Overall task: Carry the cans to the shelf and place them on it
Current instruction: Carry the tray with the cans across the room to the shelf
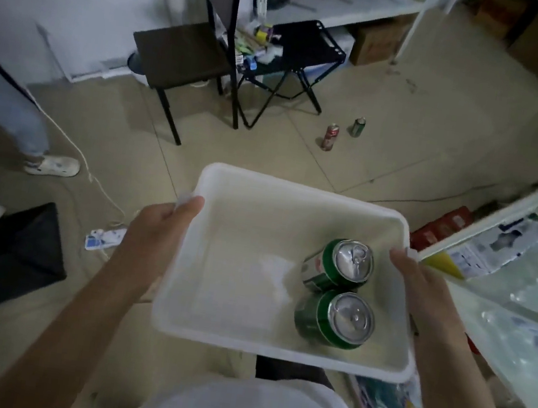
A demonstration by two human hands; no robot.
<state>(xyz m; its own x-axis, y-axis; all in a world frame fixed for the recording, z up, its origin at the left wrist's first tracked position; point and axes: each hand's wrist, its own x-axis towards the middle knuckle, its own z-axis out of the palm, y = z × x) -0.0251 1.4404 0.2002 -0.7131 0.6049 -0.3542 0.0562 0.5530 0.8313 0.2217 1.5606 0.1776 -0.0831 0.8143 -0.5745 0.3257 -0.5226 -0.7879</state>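
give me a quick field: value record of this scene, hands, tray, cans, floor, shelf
left hand: grips the left rim of the tray
right hand: grips the right rim of the tray
tray: white plastic, held in the air over the floor
cans in tray: two green cans, side by side in the right half, apparently touching
cans on floor: a red can and a green floor can, upright, apart
shelf: white, at right, already holding packaged goods
other: brown chair and folding stool ahead
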